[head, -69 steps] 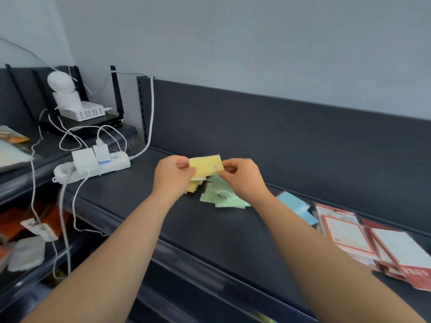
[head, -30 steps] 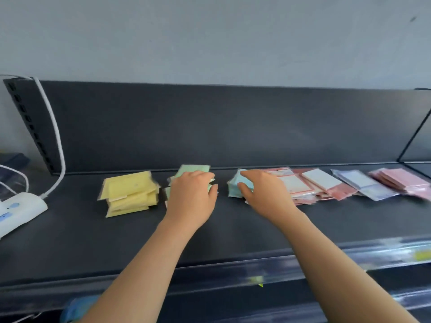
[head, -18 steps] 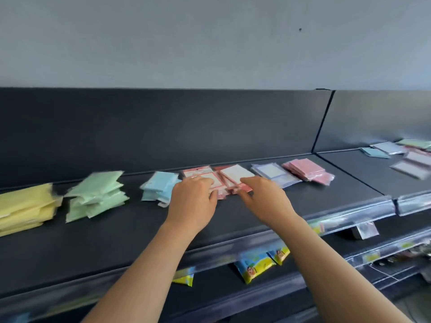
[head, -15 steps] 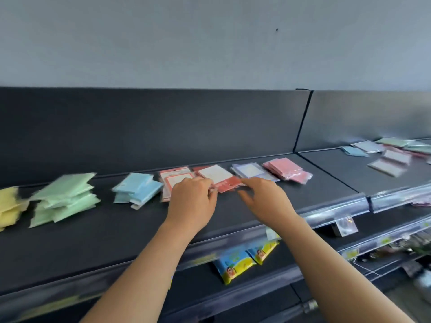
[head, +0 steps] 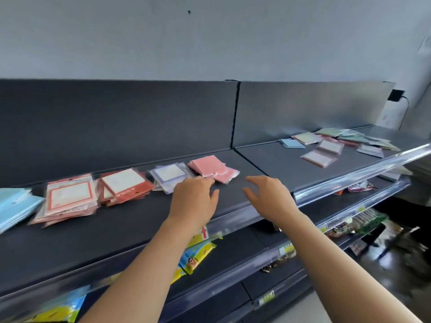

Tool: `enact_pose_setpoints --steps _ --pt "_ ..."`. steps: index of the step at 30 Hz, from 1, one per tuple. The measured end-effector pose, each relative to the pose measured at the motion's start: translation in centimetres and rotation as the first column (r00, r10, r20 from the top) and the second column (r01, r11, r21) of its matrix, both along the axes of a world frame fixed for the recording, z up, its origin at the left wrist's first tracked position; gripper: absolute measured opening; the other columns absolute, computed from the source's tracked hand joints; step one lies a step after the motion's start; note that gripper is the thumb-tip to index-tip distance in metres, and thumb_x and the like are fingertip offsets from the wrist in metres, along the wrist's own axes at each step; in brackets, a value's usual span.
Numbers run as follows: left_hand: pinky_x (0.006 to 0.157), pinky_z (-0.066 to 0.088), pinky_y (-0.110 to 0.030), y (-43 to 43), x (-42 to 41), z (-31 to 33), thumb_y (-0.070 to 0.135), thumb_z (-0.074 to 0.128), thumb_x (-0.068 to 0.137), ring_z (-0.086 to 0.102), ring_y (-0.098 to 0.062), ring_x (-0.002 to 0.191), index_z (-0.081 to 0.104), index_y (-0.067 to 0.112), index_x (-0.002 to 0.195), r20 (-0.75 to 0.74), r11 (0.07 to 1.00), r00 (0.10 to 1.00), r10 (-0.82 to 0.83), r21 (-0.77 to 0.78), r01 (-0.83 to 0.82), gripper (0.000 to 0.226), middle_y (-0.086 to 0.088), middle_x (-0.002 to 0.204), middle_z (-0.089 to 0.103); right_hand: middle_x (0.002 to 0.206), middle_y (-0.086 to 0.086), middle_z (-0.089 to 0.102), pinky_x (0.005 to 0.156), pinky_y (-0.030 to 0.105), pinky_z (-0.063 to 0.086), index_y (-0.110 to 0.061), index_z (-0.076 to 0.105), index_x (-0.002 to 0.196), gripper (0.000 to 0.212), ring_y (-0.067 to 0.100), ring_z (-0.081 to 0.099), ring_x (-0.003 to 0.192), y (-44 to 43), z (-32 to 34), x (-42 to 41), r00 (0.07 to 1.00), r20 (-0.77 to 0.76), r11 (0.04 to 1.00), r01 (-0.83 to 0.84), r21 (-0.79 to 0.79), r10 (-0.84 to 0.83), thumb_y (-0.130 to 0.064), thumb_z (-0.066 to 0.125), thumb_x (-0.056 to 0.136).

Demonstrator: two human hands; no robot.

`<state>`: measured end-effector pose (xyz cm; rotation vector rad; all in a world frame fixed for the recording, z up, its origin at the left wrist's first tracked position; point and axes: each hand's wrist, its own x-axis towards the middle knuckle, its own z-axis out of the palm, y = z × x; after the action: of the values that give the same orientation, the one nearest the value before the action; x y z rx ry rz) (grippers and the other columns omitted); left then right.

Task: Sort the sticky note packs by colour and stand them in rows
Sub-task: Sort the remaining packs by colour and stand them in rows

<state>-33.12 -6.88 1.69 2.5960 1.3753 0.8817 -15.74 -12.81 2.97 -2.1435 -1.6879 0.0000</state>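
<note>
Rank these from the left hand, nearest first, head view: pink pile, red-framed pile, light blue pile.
1. Pink pile, just beyond the left hand.
2. Red-framed pile, farther left.
3. Light blue pile, at the left edge.

Blue pile, red piles, lilac pile, pink pile, flat, mixed packs apart

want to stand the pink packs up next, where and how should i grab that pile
Probably pinch the pink pile at its front edge, coming from the front with the nearer left hand. The packs lie flat and fanned, corners jutting forward, and the back panel stands close behind.
</note>
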Motion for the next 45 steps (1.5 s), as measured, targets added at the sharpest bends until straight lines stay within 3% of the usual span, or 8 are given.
enact_pose_setpoints --steps 3,10,23,28,32,36,39,45 --pt "0.078 0.043 -0.032 1.3 4.3 -0.1 0.029 0.051 0.095 0.058 -0.025 0.099 0.068 0.018 0.107 0.000 0.999 0.999 -0.034 0.010 0.034 0.024 0.000 0.107 0.070 0.133 0.003 0.058 0.094 0.035 0.046 -0.017 0.053 0.135 0.041 0.023 0.052 0.121 0.6 -0.4 4.1 0.999 -0.013 0.999 0.049 -0.008 -0.049 -0.033 0.048 0.098" --pt "0.088 0.040 -0.033 5.8 14.9 -0.2 0.035 0.048 0.097 0.055 -0.024 0.109 0.059 0.022 0.128 -0.034 0.995 0.995 -0.093 -0.022 0.092 0.036 0.003 0.118 0.065 0.134 0.003 0.058 0.099 0.036 0.045 -0.018 0.054 0.135 0.040 0.024 0.051 0.124 4.1 -0.7 14.0 0.990 -0.013 0.990 0.139 -0.014 -0.139 -0.032 0.050 0.097" --pt "0.092 0.044 -0.036 10.9 30.4 -0.8 0.036 0.044 0.099 0.054 -0.025 0.109 0.060 0.014 0.119 -0.191 0.980 0.971 -0.146 -0.160 0.116 0.034 0.000 0.115 0.063 0.117 0.007 0.064 0.082 0.034 0.046 -0.017 0.065 0.110 0.025 0.030 0.057 0.112 8.8 -2.6 31.1 0.970 -0.022 0.967 0.241 -0.089 -0.244 -0.028 0.049 0.094" --pt "0.092 0.045 -0.036 11.9 35.5 -1.9 0.034 0.046 0.099 0.053 -0.025 0.110 0.059 0.010 0.120 -0.184 0.967 0.978 -0.096 -0.249 0.048 0.034 -0.004 0.116 0.062 0.134 0.011 0.053 0.099 0.037 0.042 -0.009 0.056 0.125 0.040 0.031 0.048 0.124 10.8 -3.8 37.8 0.977 0.009 0.959 0.210 -0.188 -0.212 -0.035 0.051 0.095" --pt "0.096 0.045 -0.038 12.4 39.6 -2.4 0.037 0.047 0.098 0.050 -0.027 0.118 0.057 0.007 0.123 -0.160 0.936 0.987 -0.025 -0.351 -0.034 0.040 -0.009 0.125 0.058 0.105 0.003 0.059 0.075 0.031 0.041 -0.009 0.062 0.098 0.028 0.028 0.057 0.102 12.5 -4.5 41.8 0.993 -0.108 0.980 0.029 -0.199 -0.051 -0.036 0.055 0.092" --pt "0.094 0.046 -0.037 12.8 43.0 -2.5 0.044 0.055 0.092 0.053 -0.028 0.118 0.058 0.008 0.121 -0.103 0.885 0.994 0.033 -0.458 -0.077 0.046 -0.008 0.122 0.061 0.137 -0.004 0.055 0.097 0.028 0.040 -0.020 0.060 0.129 0.038 0.022 0.052 0.122 14.0 -5.0 43.9 0.975 -0.169 0.971 -0.171 -0.165 0.143 -0.031 0.057 0.094" --pt "0.097 0.044 -0.036 13.1 44.8 -2.9 0.046 0.062 0.087 0.053 -0.027 0.119 0.060 0.012 0.115 -0.045 0.868 0.998 0.049 -0.493 -0.065 0.044 -0.005 0.119 0.061 0.137 -0.003 0.056 0.102 0.026 0.037 -0.023 0.057 0.132 0.040 0.018 0.052 0.124 14.8 -5.1 45.6 0.946 -0.246 0.962 -0.247 -0.115 0.213 -0.026 0.059 0.093" --pt "0.115 0.016 -0.029 13.7 46.3 -3.5 0.041 0.053 0.096 0.014 -0.020 0.148 0.039 0.011 0.145 -0.066 0.835 0.995 0.070 -0.543 -0.095 0.059 -0.005 0.160 0.018 0.143 0.014 0.040 0.110 0.037 0.026 -0.004 0.046 0.128 0.046 0.030 0.030 0.135 16.4 -6.2 52.3 0.994 -0.082 0.995 0.066 -0.076 -0.073 -0.035 0.053 0.094"
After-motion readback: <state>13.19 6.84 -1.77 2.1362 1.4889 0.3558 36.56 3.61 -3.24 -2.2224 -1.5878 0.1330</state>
